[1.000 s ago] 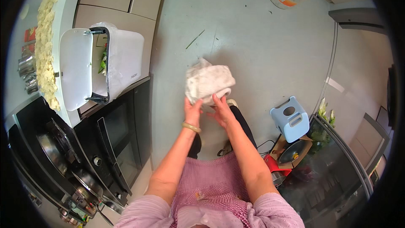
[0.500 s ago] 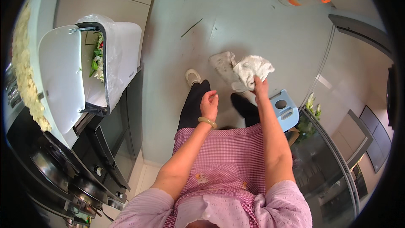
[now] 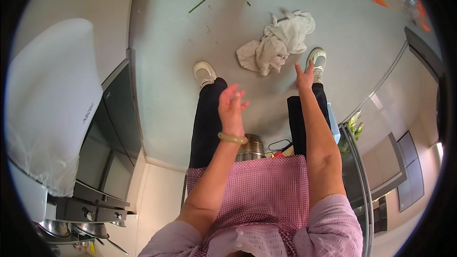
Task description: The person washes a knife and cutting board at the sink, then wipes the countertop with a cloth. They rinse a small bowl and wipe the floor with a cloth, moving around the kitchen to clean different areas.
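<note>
Left hand [image 3: 232, 103] raised at centre, fingers loosely spread, holding nothing. Right hand [image 3: 304, 75] at 1 o'clock, fingers apart, empty, just short of the crumpled white cotton cloth [image 3: 278, 43]. Cloth lies on the grey floor [image 3: 162, 57] at 12 o'clock, beside the right white shoe [image 3: 317, 59]. Judged light, limp, non-slip; pinch a raised fold. Cabinet fronts close either side; floor beyond open.

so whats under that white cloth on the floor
The crumpled white cloth lies on the bare grey floor, between the two shoes. Whatever it covers cannot be seen. Both hands are empty above it.
</note>
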